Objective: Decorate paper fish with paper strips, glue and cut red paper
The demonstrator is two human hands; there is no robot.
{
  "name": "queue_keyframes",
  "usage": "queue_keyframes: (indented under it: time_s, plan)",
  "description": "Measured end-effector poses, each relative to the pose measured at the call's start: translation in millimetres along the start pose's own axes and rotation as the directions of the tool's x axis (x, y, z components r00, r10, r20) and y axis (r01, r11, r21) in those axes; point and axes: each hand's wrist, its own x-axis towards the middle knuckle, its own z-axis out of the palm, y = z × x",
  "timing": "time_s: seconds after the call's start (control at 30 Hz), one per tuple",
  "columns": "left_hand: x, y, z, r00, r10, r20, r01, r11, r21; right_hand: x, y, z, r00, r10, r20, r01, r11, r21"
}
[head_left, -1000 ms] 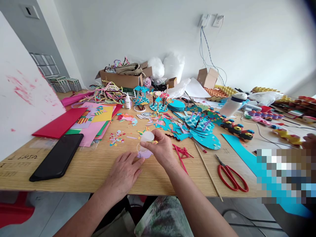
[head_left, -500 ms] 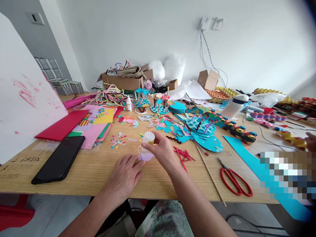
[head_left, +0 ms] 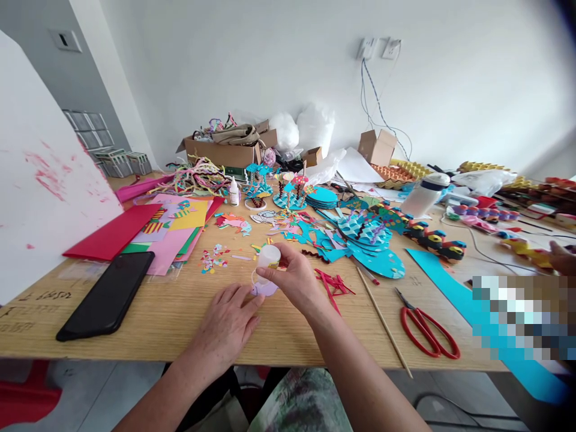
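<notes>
My right hand is closed around a small translucent white squeeze bottle, which looks like a glue bottle and is held bottom up. Its lower end is over a lilac paper cutout on the wooden table. The bottle's tip is hidden behind my fingers. My left hand lies flat with its fingers stretched out, the fingertips touching the left edge of the cutout. Small confetti-like paper bits lie beyond my left hand. Thin red strips lie right of my right hand.
A black phone and coloured paper sheets lie at left. Red-handled scissors, a wooden stick and a blue paper strip are at right. Blue paper crafts stand farther back. Another person's hand shows at the right edge.
The view has shifted slightly. My right hand and the bottle have moved slightly over the lilac cutout, covering more of its right part. My left hand stays at its edge.
</notes>
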Motion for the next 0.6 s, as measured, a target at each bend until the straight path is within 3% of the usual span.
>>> queue_keyframes:
  time_s: [0.6]
  plan:
    - [1.1, -3.0, 1.1, 0.999, 0.016, 0.037, -0.014, 0.999, -0.049, -1.1, -5.7, 2.3, 0.999, 0.035, -0.004, -0.035, 0.996, 0.081]
